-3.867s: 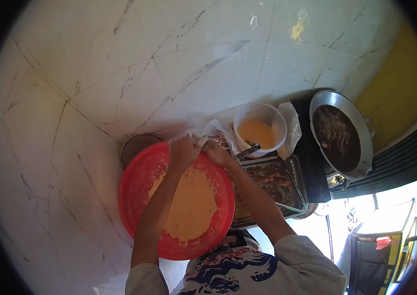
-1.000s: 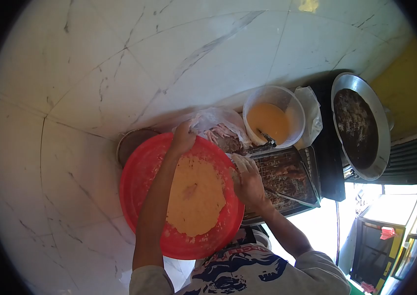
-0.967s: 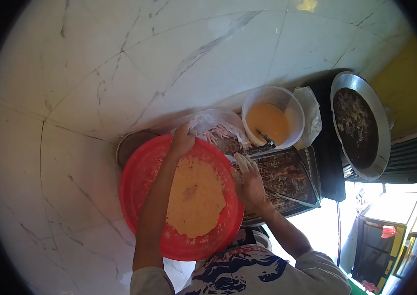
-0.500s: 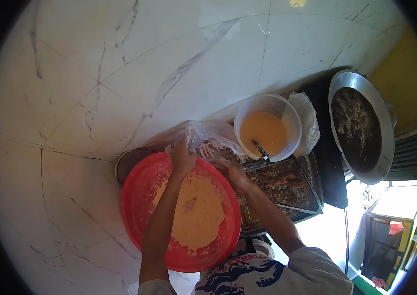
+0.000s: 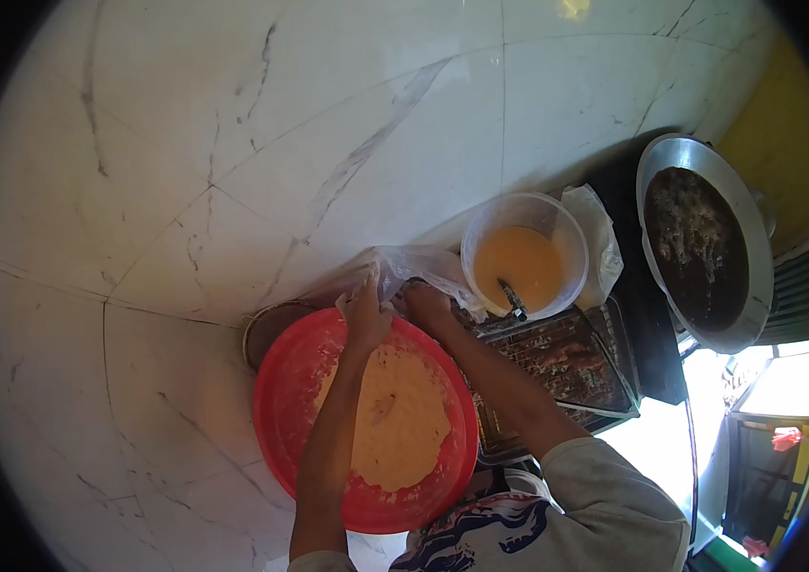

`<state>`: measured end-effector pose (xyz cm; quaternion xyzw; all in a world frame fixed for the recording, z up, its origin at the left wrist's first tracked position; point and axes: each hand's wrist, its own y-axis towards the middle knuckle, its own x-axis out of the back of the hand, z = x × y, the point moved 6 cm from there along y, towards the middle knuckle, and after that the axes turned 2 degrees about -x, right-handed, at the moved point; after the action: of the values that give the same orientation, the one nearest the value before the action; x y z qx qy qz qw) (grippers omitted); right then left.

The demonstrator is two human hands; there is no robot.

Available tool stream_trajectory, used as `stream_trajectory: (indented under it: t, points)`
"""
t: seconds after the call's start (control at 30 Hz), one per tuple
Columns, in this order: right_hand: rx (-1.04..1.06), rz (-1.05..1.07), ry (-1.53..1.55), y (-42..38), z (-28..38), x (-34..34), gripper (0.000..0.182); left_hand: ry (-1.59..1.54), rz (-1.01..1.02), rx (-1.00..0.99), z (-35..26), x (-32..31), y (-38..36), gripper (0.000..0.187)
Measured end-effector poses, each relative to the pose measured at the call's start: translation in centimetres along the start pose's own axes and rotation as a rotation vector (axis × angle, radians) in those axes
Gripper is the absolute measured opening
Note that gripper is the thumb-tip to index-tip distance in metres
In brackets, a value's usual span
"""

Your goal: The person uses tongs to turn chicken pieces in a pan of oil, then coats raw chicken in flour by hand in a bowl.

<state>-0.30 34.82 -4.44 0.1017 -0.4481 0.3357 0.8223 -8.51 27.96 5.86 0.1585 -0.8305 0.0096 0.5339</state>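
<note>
My left hand (image 5: 363, 313) pinches the rim of a clear plastic bag (image 5: 438, 270) and holds it up above the far edge of a red basin (image 5: 276, 410). Inside the basin lies pale yellow flour-like powder (image 5: 399, 434) with a small pinkish bit on it. My right hand (image 5: 423, 303) reaches into the bag's mouth, its fingers hidden. The bag's contents are mostly covered by the hand now. Just right of the bag stands a translucent bucket (image 5: 571, 229) of orange liquid, with a dark-handled tool (image 5: 514, 303) leaning in it.
Below the bucket sits a tray (image 5: 628, 386) with a wire rack and dark brown pieces. A wide metal pan (image 5: 657, 181) of dark liquid stands at the right. Behind the basin is a round brown container (image 5: 266, 334). A tiled wall (image 5: 185, 114) runs along the far side.
My right hand has gone deeper into the bag, covering the pale pink pieces seen there before. My left hand keeps its hold on the bag. The whole view has shifted slightly.
</note>
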Motion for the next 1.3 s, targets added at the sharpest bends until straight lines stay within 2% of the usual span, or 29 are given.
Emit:
stream_trajectory:
  t: [0.03, 0.1, 0.23, 0.33, 0.4, 0.43, 0.5, 0.57, 0.67, 0.73, 0.8, 0.87, 0.93, 0.97, 1.0, 1.03, 1.07, 1.1, 1.2, 1.3]
  points:
    - [0.004, 0.003, -0.003, -0.2, 0.1, 0.3, 0.027, 0.001, 0.014, 0.016, 0.0, 0.0, -0.2, 0.075]
    - [-0.126, 0.135, -0.078, -0.9, -0.5, 0.6, 0.029, -0.003, 0.016, 0.022, 0.0, -0.1, -0.2, 0.075]
    - [-0.117, 0.100, 0.073, -3.0, 0.3, 3.5, 0.025, -0.011, 0.022, 0.034, 0.0, -0.1, 0.0, 0.074]
    - [-0.217, 0.055, 0.082, -4.0, -0.7, 4.2, 0.028, -0.078, 0.065, 0.071, 0.4, -0.5, 0.2, 0.070]
    - [-0.137, -0.159, 0.381, -5.2, -0.5, 5.7, 0.034, -0.117, 0.066, 0.070, 0.8, -0.7, 0.1, 0.067]
    - [-0.134, -0.169, 0.375, -5.7, -0.2, 6.5, 0.034, -0.152, 0.070, 0.067, 0.9, -0.7, 0.2, 0.064]
    - [-0.091, -0.193, 0.551, -7.6, 0.7, 8.8, 0.034, -0.234, 0.014, 0.012, 1.3, -1.1, 0.1, 0.059]
    - [-0.104, -0.230, 0.437, -9.1, 2.1, 11.0, 0.034, -0.316, -0.044, -0.036, 1.3, -0.3, -0.3, 0.055]
    - [-0.122, -0.265, 0.244, -11.8, 4.5, 13.3, 0.034, -0.438, 0.019, -0.078, 0.7, 0.9, -1.1, 0.046]
    - [-0.117, -0.252, 0.153, -13.3, 6.0, 13.8, 0.033, -0.388, -0.289, -0.370, -0.2, 3.3, -3.0, 0.039]
    - [-0.023, -0.317, 0.160, -15.7, 7.3, 14.0, 0.030, -0.344, -0.371, -0.311, 0.7, 4.6, -6.2, 0.038]
    - [0.008, -0.224, 0.155, -18.0, 9.0, 13.2, 0.030, -0.290, -0.456, -0.271, 1.1, 6.7, -9.5, 0.037]
    - [0.040, -0.146, 0.152, -19.7, 9.6, 11.5, 0.029, -0.315, -0.363, -0.113, 3.0, 7.5, -12.4, 0.035]
    - [0.090, 0.007, 0.091, -20.4, 9.6, 9.5, 0.029, -0.315, -0.374, -0.095, 4.3, 7.4, -14.1, 0.035]
    - [0.134, 0.163, 0.031, -21.2, 9.6, 7.4, 0.029, -0.272, -0.301, 0.001, 6.3, 6.1, -16.1, 0.034]
    - [0.139, 0.178, 0.026, -21.6, 9.7, 6.4, 0.029, -0.229, -0.224, 0.095, 7.7, 5.4, -18.0, 0.034]
    - [0.138, 0.309, -0.028, -21.9, 10.0, 4.7, 0.030, -0.232, -0.231, 0.108, 8.9, 5.2, -19.4, 0.034]
    - [0.135, 0.445, -0.085, -22.5, 10.1, 3.3, 0.031, -0.258, -0.145, 0.145, 9.6, 4.8, -20.8, 0.034]
    - [0.202, 0.593, 0.008, -23.1, 10.9, 1.4, 0.034, -0.313, 0.018, 0.284, 10.4, 3.4, -24.7, 0.035]
    - [0.183, 0.551, -0.017, -19.9, 8.7, -2.6, 0.037, -0.343, 0.188, 0.418, 11.5, 1.2, -27.3, 0.034]
